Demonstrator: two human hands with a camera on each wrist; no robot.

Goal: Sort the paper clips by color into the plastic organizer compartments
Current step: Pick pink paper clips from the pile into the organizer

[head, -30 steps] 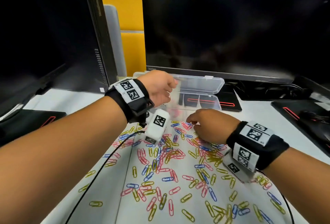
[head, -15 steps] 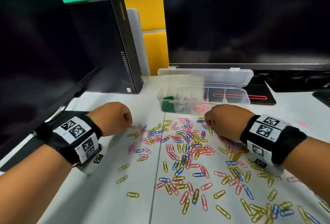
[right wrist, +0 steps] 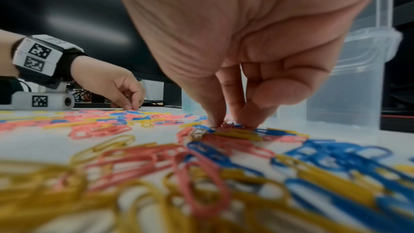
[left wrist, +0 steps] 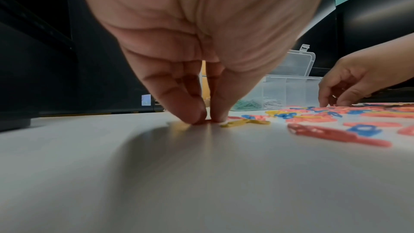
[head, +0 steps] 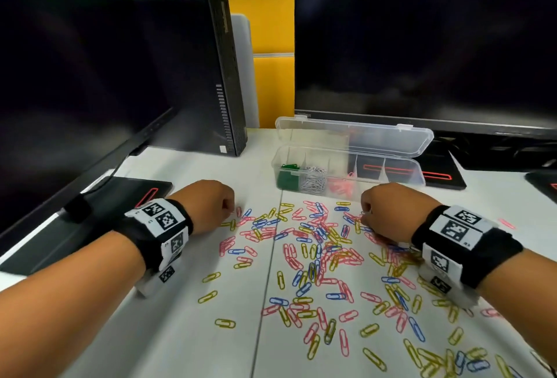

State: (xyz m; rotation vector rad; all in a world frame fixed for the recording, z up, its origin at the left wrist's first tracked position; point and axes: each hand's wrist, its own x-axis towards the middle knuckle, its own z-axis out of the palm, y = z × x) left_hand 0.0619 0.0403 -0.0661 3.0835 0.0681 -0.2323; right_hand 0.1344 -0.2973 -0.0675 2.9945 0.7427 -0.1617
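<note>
Translucent plastic is forming the organizer [head: 346, 172], which is standing with its lid tipped back toward the far edge of the table [head: 187, 332], just in front of a monitor [head: 422, 40]. Its left compartments are holding green clips [head: 287, 179], silver clips [head: 313, 180] and pink clips [head: 342, 186]; the right-hand compartments are too pale to be read. Loose paper clips [head: 316, 257] in pink, blue and yellow are lying across the middle and near right part of the table, running out of view at the near right corner.

Both forearms are cut off at the lower edge of the head view, and the backs of the hands are hiding the fingertips there. The left hand [head: 208, 206] is resting at the left fringe of the scatter, well apart from the organizer; in the left wrist view its fingertips [left wrist: 192, 112] are pressing together on the tabletop beside a yellow clip [left wrist: 244, 123], closing on a small pinkish sliver, though whether a clip is truly held cannot be told. The right hand [head: 385, 212] is lying at the far right side of the pile, near the organizer's front wall; in the right wrist view its fingertips [right wrist: 215, 116] are pinching into a tangle of pink and blue clips [right wrist: 226, 125], and which single clip is grasped is hard to make out. The foreground there is blurring heavily.

Bare table is lying open to the left of the pile and along the near left corner; a dark computer case [head: 217, 76] is bounding the far left.
</note>
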